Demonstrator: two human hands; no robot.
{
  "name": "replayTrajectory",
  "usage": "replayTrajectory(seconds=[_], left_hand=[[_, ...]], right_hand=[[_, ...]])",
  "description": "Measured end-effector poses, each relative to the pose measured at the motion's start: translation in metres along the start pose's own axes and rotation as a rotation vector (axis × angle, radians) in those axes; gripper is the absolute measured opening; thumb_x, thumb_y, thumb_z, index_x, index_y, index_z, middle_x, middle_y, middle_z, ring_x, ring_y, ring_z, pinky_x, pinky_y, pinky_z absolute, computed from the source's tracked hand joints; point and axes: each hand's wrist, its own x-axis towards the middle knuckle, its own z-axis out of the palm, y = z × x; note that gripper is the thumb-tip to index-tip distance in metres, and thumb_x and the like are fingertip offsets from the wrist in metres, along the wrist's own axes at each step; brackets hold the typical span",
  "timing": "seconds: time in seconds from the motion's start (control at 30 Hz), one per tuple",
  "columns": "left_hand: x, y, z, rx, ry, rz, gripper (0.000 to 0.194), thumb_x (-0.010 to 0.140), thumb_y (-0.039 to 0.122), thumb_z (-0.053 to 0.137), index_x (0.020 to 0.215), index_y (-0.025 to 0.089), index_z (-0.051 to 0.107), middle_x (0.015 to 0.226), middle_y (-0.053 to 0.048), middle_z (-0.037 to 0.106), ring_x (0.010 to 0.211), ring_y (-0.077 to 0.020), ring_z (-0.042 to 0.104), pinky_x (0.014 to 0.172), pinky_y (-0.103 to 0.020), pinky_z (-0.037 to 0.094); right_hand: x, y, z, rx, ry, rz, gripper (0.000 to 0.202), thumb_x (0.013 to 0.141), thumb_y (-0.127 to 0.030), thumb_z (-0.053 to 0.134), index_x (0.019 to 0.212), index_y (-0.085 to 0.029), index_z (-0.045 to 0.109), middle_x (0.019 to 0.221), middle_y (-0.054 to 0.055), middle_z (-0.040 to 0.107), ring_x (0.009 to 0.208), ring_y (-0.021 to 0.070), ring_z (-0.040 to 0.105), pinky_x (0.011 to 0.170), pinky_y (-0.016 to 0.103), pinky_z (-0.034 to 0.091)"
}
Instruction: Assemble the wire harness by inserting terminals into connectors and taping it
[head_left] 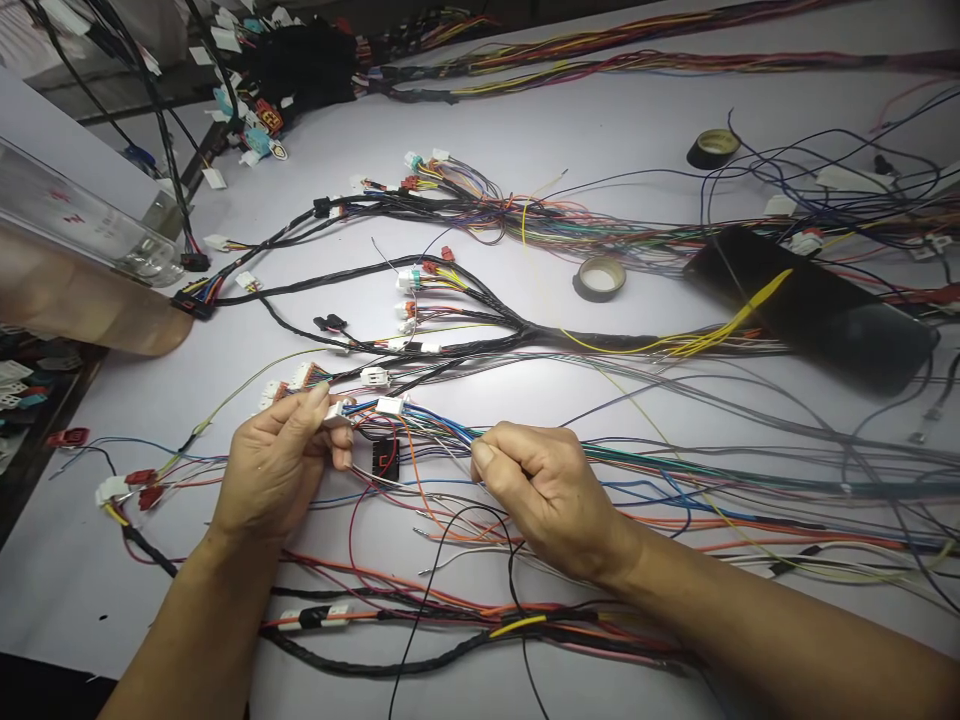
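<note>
Between the thumb and fingers of my left hand [281, 455] is a small white connector [337, 413], with coloured wires leading out of it to the right. My right hand [551, 495] is closed in a fist around a bundle of blue and other wires [442, 420]. A second white connector [391, 405] sits on these wires between my two hands. Just below it lies a black connector [385, 460] with a red mark. Loose wire ends with metal terminals [422, 532] lie beneath the stretched wires.
Taped wire harnesses [525, 335] run across the white table [300, 230]. Two tape rolls, one nearer [598, 278] and one farther [712, 149], stand on it. A dark phone-like slab [814, 310] rests on wires at right. A clear bottle [82, 250] lies at left.
</note>
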Motion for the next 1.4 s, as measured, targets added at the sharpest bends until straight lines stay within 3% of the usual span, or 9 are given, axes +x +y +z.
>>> replayTrajectory(seconds=[0.33, 0.5, 0.63, 0.83, 0.97, 1.03, 1.13, 1.23, 1.4], left_hand=[[0.000, -0.002, -0.002, -0.002, -0.036, 0.040, 0.024, 0.071, 0.038, 0.077, 0.074, 0.016, 0.069, 0.060, -0.001, 0.059, 0.050, -0.0096, 0.052, 0.041, -0.018, 0.045], [0.000, -0.001, 0.002, -0.014, 0.002, 0.100, 0.024, 0.069, 0.039, 0.079, 0.078, 0.017, 0.072, 0.074, -0.003, 0.066, 0.067, -0.0131, 0.061, 0.063, -0.023, 0.055], [-0.003, -0.003, 0.002, 0.063, 0.071, 0.148, 0.023, 0.072, 0.041, 0.075, 0.081, 0.020, 0.073, 0.079, -0.003, 0.069, 0.073, -0.0146, 0.063, 0.072, -0.026, 0.055], [0.000, -0.008, -0.008, 0.482, 0.167, 0.506, 0.025, 0.083, 0.040, 0.065, 0.100, 0.022, 0.073, 0.100, -0.005, 0.070, 0.099, -0.0181, 0.063, 0.095, -0.029, 0.046], [-0.009, 0.010, -0.015, 0.582, 0.245, 0.708, 0.029, 0.088, 0.040, 0.058, 0.108, 0.023, 0.069, 0.113, -0.007, 0.066, 0.108, -0.0213, 0.058, 0.099, -0.034, 0.042], [-0.027, 0.023, -0.015, 0.604, 0.279, 0.707, 0.030, 0.086, 0.042, 0.060, 0.108, 0.024, 0.070, 0.115, -0.006, 0.065, 0.110, -0.0225, 0.057, 0.100, -0.036, 0.041], [-0.066, 0.032, -0.004, 0.505, 0.086, 0.504, 0.038, 0.079, 0.049, 0.066, 0.108, 0.025, 0.070, 0.117, -0.005, 0.066, 0.115, -0.0265, 0.056, 0.103, -0.040, 0.040], [-0.102, 0.025, 0.023, 0.229, -0.166, 0.321, 0.048, 0.075, 0.054, 0.069, 0.112, 0.023, 0.068, 0.120, -0.008, 0.066, 0.121, -0.0289, 0.053, 0.107, -0.042, 0.037], [-0.130, 0.009, 0.063, -0.213, -0.193, 0.337, 0.036, 0.083, 0.050, 0.062, 0.093, 0.017, 0.072, 0.114, -0.010, 0.069, 0.118, -0.0265, 0.056, 0.108, -0.042, 0.037]], right_hand=[[-0.001, 0.004, 0.003, -0.074, 0.017, -0.100, 0.034, 0.094, -0.021, 0.040, 0.063, -0.018, 0.053, 0.056, -0.002, 0.047, 0.051, 0.0086, 0.041, 0.052, 0.023, 0.036], [-0.007, 0.010, 0.007, -0.237, 0.021, -0.373, 0.021, 0.095, -0.016, 0.043, 0.096, -0.015, 0.064, 0.071, 0.003, 0.062, 0.062, 0.0117, 0.052, 0.060, 0.025, 0.043], [-0.009, 0.012, 0.008, -0.324, 0.044, -0.430, 0.021, 0.094, -0.014, 0.047, 0.106, -0.013, 0.064, 0.070, 0.003, 0.062, 0.061, 0.0124, 0.053, 0.058, 0.025, 0.043], [-0.008, 0.015, 0.011, -0.397, 0.108, -0.473, 0.022, 0.094, -0.016, 0.047, 0.104, -0.014, 0.066, 0.071, 0.004, 0.065, 0.060, 0.0125, 0.055, 0.060, 0.025, 0.044], [-0.006, 0.013, 0.009, -0.359, 0.141, -0.440, 0.023, 0.096, -0.020, 0.045, 0.102, -0.014, 0.067, 0.071, 0.004, 0.064, 0.063, 0.0127, 0.057, 0.063, 0.024, 0.045], [-0.003, 0.005, 0.006, -0.311, 0.181, -0.407, 0.025, 0.097, -0.024, 0.044, 0.097, -0.015, 0.067, 0.071, 0.004, 0.064, 0.064, 0.0126, 0.057, 0.063, 0.024, 0.045], [-0.003, -0.017, 0.002, -0.279, 0.176, -0.437, 0.026, 0.097, -0.027, 0.044, 0.091, -0.016, 0.067, 0.072, 0.004, 0.065, 0.065, 0.0121, 0.057, 0.064, 0.023, 0.044], [-0.011, -0.040, 0.003, -0.312, 0.058, -0.481, 0.026, 0.097, -0.029, 0.045, 0.092, -0.017, 0.067, 0.079, 0.004, 0.068, 0.070, 0.0115, 0.059, 0.069, 0.022, 0.044], [-0.026, -0.059, -0.005, -0.200, -0.270, -0.278, 0.021, 0.094, -0.030, 0.053, 0.088, -0.016, 0.067, 0.081, 0.001, 0.068, 0.071, 0.0100, 0.059, 0.070, 0.022, 0.045]])
